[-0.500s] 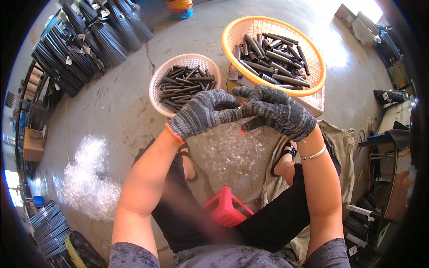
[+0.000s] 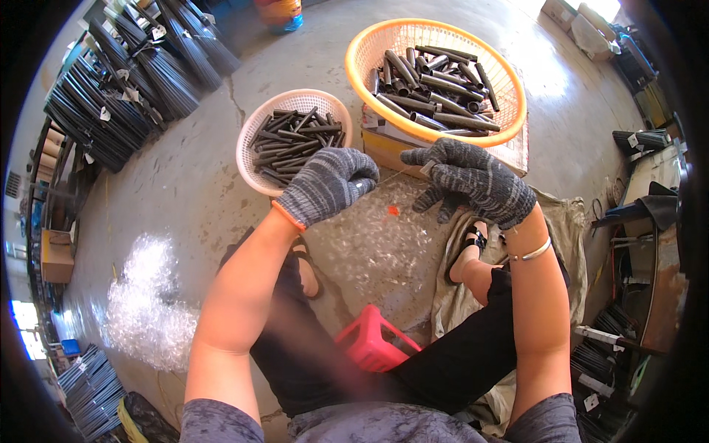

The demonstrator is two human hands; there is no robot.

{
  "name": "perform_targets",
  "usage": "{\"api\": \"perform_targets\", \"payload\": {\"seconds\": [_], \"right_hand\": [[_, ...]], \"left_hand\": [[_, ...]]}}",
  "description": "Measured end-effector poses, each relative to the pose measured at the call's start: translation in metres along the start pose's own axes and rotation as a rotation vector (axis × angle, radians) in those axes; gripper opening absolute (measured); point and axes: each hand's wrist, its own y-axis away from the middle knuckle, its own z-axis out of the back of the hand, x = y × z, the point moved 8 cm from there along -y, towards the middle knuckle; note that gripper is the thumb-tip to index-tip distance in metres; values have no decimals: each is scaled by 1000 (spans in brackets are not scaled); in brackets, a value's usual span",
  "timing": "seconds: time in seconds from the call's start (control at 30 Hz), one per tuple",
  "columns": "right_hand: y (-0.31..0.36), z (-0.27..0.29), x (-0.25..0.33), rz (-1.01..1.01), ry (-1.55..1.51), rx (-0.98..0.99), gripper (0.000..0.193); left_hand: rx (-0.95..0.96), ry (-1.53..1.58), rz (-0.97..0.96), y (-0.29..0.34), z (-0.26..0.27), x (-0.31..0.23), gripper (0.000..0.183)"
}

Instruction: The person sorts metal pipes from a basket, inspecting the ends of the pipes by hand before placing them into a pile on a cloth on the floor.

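My left hand (image 2: 329, 186), in a grey striped knit glove with an orange cuff, is closed in a pinch near the smaller basket. What it pinches is too small to make out. Across a short gap, my right hand (image 2: 476, 181), gloved alike, has its thumb and forefinger together at a small pale bit, while its lower fingers hang apart. A faint thin strand seems to run between the hands. Just beyond them stand a pale pink basket (image 2: 244, 159) of slim dark tubes and a larger orange-rimmed basket (image 2: 517, 111) of thicker dark tubes.
The large basket rests on a cardboard box (image 2: 388, 151). Clear plastic scraps (image 2: 377, 247) litter the floor between my feet; a bigger clear heap (image 2: 148, 310) lies left. A red plastic stool (image 2: 373, 343) is between my legs. Bundled dark rods (image 2: 140, 74) stand far left.
My hands, together before, have moved apart, the left one leftward and the right one slightly rightward. The view has shifted a little, so the baskets appear further left.
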Motion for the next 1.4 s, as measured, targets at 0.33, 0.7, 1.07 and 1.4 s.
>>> {"api": "perform_targets", "payload": {"seconds": [0.33, 0.7, 1.07, 1.4], "right_hand": [[18, 31, 14, 229, -170, -77, 27], [18, 27, 8, 135, -72, -93, 24], [0, -6, -6, 52, 32, 112, 46], [-10, 1, 7, 213, -51, -16, 34]], "left_hand": [[248, -130, -26, -2, -25, -4, 12], [185, 172, -189, -5, -27, -20, 20], [299, 479, 39, -12, -27, -34, 30], [219, 29, -56, -13, -24, -33, 15]]}}
